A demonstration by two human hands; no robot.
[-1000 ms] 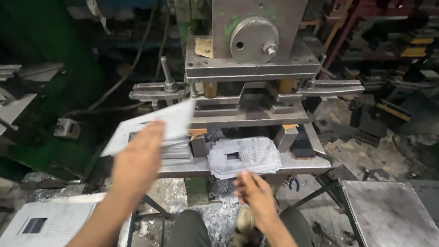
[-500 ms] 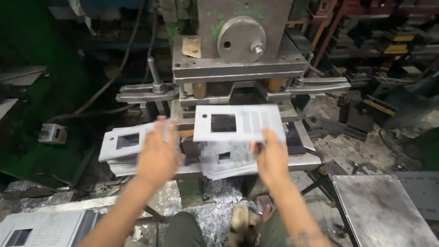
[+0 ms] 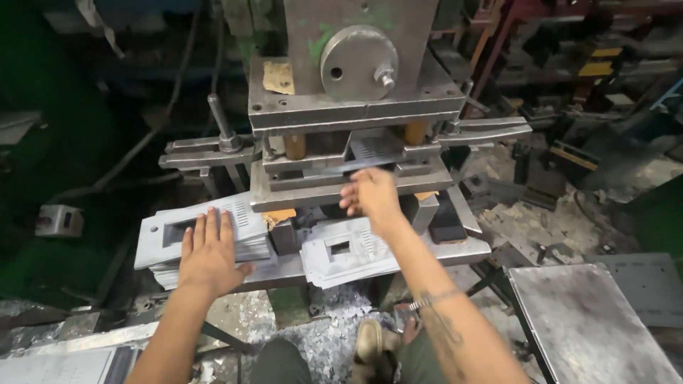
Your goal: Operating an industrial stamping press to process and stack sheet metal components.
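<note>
left hand (image 3: 208,250) — flat on sheet stack (image 3: 203,238) | right hand (image 3: 371,197) — open at press (image 3: 348,135)

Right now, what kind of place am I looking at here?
Most likely a small metal stamping workshop. A heavy steel press stands in front, the left hand rests on a stack of punched metal sheets, and metal scrap litters the floor below.

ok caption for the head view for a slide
Left hand flat on a stack of punched metal plates; right hand at the press die.
</note>
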